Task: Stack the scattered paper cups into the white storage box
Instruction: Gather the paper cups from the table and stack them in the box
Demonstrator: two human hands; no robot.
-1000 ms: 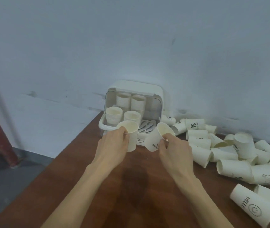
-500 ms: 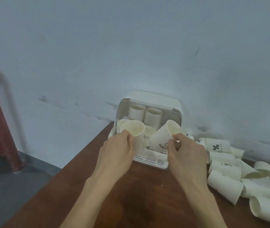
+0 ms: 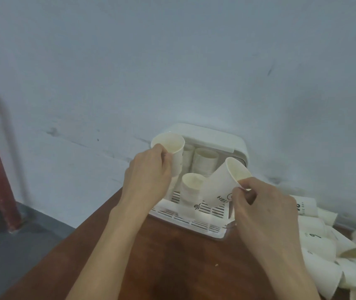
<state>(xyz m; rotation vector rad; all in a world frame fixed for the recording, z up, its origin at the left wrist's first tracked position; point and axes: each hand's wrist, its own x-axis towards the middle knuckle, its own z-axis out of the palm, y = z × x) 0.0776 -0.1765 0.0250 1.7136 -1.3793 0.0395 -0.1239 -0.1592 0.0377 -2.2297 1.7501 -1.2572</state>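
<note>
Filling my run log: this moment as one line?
left hand: grips cup | right hand: pinches tilted cup | both over white storage box

A plain bare room: a brown wooden surface (image 3: pixel 183 267) against a scuffed pale wall (image 3: pixel 172 61), a grey floor (image 3: pixel 10 245) below.

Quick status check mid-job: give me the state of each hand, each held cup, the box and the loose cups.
Left hand: grips an upright plain white paper cup above the box.
Right hand: pinches the rim of a tilted white paper cup printed HELLO.
White plastic storage box: open, holding cup stacks.
Loose white paper cups: lying on the brown table.
</note>
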